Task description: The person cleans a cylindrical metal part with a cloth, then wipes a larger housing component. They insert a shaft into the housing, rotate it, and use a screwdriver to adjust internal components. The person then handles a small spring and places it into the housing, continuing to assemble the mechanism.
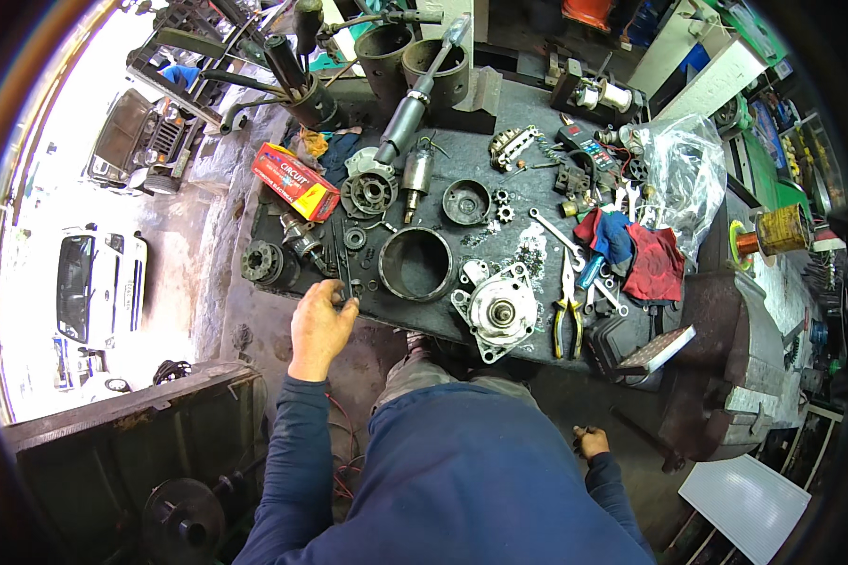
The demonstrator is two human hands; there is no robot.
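My left hand (321, 327) is at the near left edge of the workbench, fingers curled in over the ends of thin long rods (342, 254). What it pinches is hidden. A splined metal shaft (301, 239) and a dark round gear part (266, 264) lie just left of it. To its right stands an open metal cylinder housing (415, 264), and a silver end cover (500, 313) lies beyond that. Beside my body hangs my right hand (591, 441), away from the bench, its fingers curled; I cannot make out anything in them.
On the workbench lie a red and yellow box (296, 183), an armature (417, 179), a round metal cap (466, 202), pliers (567, 311), several wrenches (556, 231) and a red cloth (652, 264). A bench vise (735, 363) stands right; metal tubes (435, 71) stand behind.
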